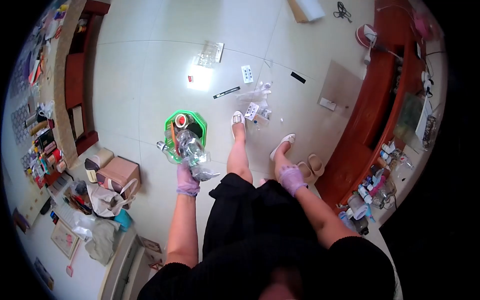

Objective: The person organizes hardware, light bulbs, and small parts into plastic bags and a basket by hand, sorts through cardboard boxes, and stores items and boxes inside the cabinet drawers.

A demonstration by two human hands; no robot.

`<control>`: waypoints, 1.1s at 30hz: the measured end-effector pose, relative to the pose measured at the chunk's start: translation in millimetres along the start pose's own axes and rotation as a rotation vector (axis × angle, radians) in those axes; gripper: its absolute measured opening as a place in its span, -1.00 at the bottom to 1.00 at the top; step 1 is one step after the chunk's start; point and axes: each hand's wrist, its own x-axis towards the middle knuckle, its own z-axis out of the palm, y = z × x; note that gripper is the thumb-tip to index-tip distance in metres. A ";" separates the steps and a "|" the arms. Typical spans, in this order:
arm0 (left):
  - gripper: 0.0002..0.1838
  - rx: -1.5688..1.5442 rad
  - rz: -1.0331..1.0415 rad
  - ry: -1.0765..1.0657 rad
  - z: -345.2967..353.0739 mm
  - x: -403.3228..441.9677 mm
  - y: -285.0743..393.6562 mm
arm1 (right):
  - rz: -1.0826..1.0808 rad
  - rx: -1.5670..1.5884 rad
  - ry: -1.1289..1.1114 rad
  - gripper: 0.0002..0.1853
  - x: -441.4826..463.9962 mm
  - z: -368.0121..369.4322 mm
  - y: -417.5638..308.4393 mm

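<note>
My left hand (188, 179), in a thin purple glove, is closed on crumpled clear plastic (202, 173) at the near edge of a green basket (204, 125). Clear plastic bottles (189, 145), a roll of tape (181, 120) and an orange item fill the basket, which stands on the floor. My right hand (291, 179), gloved the same way, rests by my knee with its fingers curled; whether it holds anything is hidden. Beyond my feet lie clear plastic wrap (257, 94), white printed cards (247, 74) and a black strip (226, 92) on the tiles.
Beige slippers (315, 164) lie right of my feet. A cardboard piece (341, 85) leans near the red cabinet (350, 155) at right. Brown boxes (119, 172) and a white bag (105, 200) stand at left. A cluttered shelf (61, 75) runs along the left.
</note>
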 end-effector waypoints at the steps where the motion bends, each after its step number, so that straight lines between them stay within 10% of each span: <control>1: -0.65 -0.011 -0.035 -0.004 -12.6 3.7 4.0 | 0.040 0.045 0.036 -0.60 -1.4 -20.9 -15.5; 13: -0.56 -0.133 0.044 -0.037 -8.2 -3.4 45.3 | -0.143 -0.310 -0.170 -0.73 24.9 -149.7 -81.6; 33: -0.56 0.167 0.152 0.009 20.3 -4.4 79.1 | -0.223 0.246 0.059 -0.71 8.3 -219.1 -145.3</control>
